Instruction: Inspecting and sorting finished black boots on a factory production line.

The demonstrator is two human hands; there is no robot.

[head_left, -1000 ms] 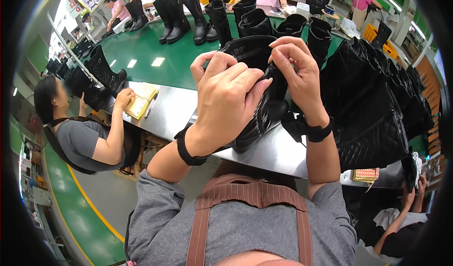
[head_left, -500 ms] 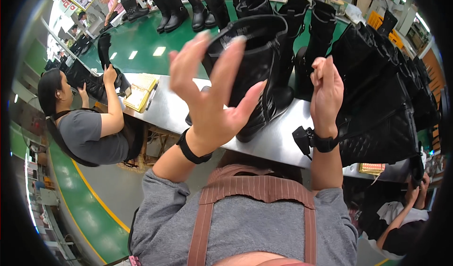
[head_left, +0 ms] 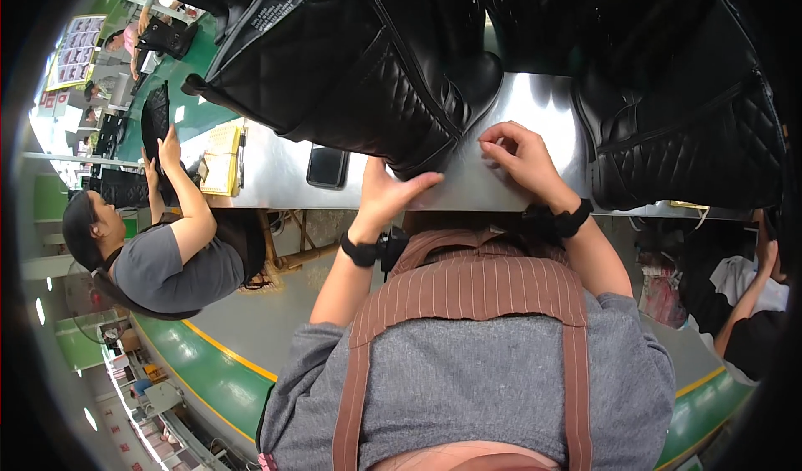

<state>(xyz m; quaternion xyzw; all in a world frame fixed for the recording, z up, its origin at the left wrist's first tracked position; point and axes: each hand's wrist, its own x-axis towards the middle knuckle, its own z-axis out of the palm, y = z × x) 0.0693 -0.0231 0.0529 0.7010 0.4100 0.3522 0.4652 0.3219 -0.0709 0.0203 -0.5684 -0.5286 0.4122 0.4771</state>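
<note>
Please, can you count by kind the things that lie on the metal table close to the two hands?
Black quilted tall boots: 2
Black flat phone: 1
Yellow notepad: 1
Total: 4
The left hand touches the nearer boot's heel; the right hand rests on the steel table.

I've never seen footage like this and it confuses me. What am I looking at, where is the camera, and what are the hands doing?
The camera sits on a person's head and looks down through a wide lens, so edges bend. You see their grey top and striped apron. Their left hand touches the heel of a black quilted boot lying on a metal table; the right hand, fingers curled, rests on the table beside it. It seems to hold nothing. More boots stand right, a phone left. A co-worker sits further left.
</note>
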